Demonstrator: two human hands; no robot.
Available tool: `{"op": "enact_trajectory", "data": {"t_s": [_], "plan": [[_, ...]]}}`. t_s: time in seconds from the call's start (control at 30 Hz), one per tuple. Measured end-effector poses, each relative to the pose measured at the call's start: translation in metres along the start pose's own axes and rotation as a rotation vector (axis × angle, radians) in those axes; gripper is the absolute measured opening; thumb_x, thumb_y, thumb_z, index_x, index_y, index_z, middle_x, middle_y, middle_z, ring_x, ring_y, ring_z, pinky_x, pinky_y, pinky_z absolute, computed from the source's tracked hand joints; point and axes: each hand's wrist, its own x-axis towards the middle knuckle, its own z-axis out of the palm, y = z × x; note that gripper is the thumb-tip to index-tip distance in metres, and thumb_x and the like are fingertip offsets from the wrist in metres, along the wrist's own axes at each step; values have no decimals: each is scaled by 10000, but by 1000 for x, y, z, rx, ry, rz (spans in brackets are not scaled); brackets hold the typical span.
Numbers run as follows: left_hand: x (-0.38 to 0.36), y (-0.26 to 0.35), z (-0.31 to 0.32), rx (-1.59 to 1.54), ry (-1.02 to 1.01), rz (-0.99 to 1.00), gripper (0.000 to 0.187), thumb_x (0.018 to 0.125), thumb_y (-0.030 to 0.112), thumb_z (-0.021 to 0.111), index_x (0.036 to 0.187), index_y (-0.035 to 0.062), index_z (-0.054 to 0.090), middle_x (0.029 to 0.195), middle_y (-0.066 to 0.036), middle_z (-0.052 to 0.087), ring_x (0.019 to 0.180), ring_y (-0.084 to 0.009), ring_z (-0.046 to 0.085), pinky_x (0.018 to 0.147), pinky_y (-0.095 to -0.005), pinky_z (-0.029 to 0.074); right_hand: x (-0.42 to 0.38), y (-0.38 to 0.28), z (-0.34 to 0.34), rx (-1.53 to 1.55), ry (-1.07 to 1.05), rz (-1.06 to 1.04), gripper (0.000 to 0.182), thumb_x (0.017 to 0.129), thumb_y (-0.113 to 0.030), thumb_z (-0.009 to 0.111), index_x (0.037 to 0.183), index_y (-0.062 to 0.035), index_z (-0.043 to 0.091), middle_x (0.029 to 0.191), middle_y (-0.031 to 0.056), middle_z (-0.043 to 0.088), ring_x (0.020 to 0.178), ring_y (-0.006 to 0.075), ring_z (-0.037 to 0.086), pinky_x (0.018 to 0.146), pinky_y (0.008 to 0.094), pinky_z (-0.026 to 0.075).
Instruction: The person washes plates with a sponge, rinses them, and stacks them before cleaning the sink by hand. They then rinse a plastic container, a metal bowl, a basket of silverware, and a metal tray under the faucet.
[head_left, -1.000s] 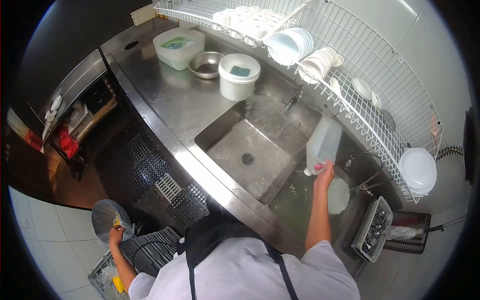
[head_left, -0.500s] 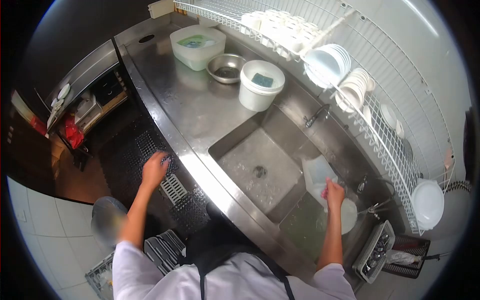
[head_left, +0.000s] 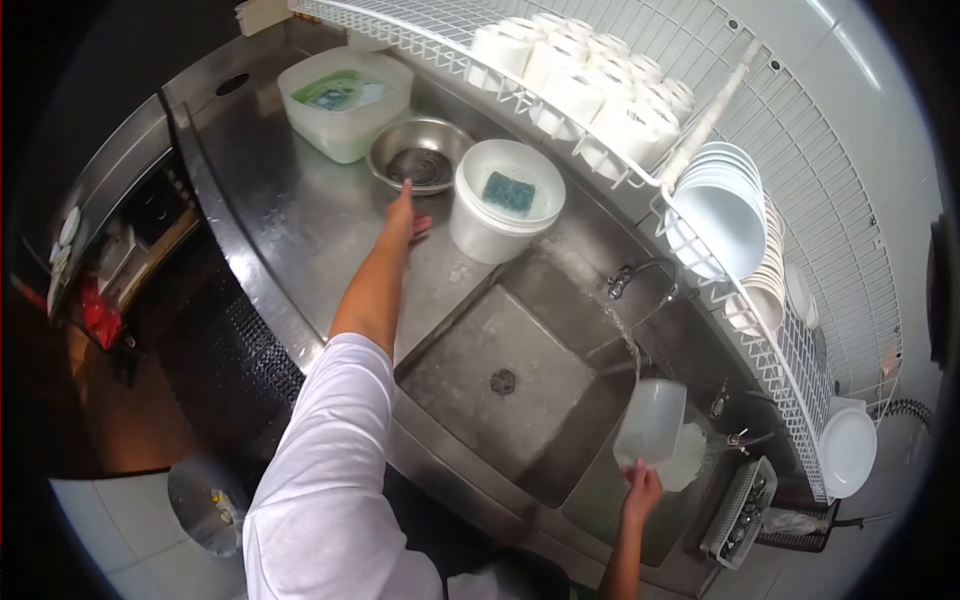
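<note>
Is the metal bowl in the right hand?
No, the right hand holds a translucent plastic container, while the metal bowl stands on the counter.

Between a tub (head_left: 345,138) and a bucket (head_left: 490,234), a bowl (head_left: 421,152) stood left of top centre. Near mid-frame lay a basin (head_left: 500,335), a container (head_left: 650,418) to its right; cups (head_left: 590,88) stood on an upper-right rack (head_left: 815,160).

White cups (head_left: 590,85) stand grouped on the wire rack (head_left: 810,150), beside nested white bowls (head_left: 715,232). A white dish (head_left: 848,453) sits at its right-hand end. Cutlery (head_left: 745,520) lies in a basket (head_left: 716,553) nearby. Red item (head_left: 100,312), far left: unidentified.
</note>
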Motion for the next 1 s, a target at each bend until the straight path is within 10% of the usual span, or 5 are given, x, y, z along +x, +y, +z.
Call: {"op": "enact_trajectory", "data": {"t_s": [0.33, 0.53, 0.67, 0.77, 1.0], "plan": [[-18, 3, -102, 66, 267, 318, 430, 844, 116, 592, 1268, 41, 583, 1078, -136, 664, 844, -271, 674, 499, -357, 560, -53, 179, -30, -1048, -406, -102, 546, 867, -489, 682, 750, 38, 600, 720, 232, 625, 672, 411, 630, 694, 480, 512], [-161, -74, -187, 715, 468, 826, 368, 832, 144, 644, 1170, -1, 640, 943, -216, 701, 771, -359, 678, 736, -446, 532, -33, 158, -9, 463, 22, 555, 360, 891, -337, 647, 722, -22, 601, 601, 108, 593, 554, 252, 619, 552, 368, 526], [-294, -96, -110, 706, 199, 724, 346, 821, 130, 651, 1140, -3, 657, 1011, -251, 690, 970, -391, 672, 870, -449, 509, -41, 124, -33, 495, 79, 579, 289, 876, -238, 620, 670, -46, 558, 568, 74, 554, 488, 186, 574, 485, 314, 475], [-357, -117, -40, 879, -69, 1093, 517, 792, 44, 610, 1282, 206, 640, 1245, -142, 647, 962, -373, 670, 844, -445, 546, -41, 96, -47, 414, 44, 365, 294, 871, -217, 608, 643, -38, 563, 565, 73, 561, 484, 176, 565, 487, 311, 465], [-355, -237, 75, 1370, -661, 1627, 317, 753, 74, 630, 1039, 175, 719, 1047, -119, 640, 896, -279, 683, 743, -399, 562, -19, 24, -48, 281, -118, 136, 256, 857, -187, 631, 673, -12, 598, 579, 78, 585, 489, 167, 562, 513, 296, 455]]}}
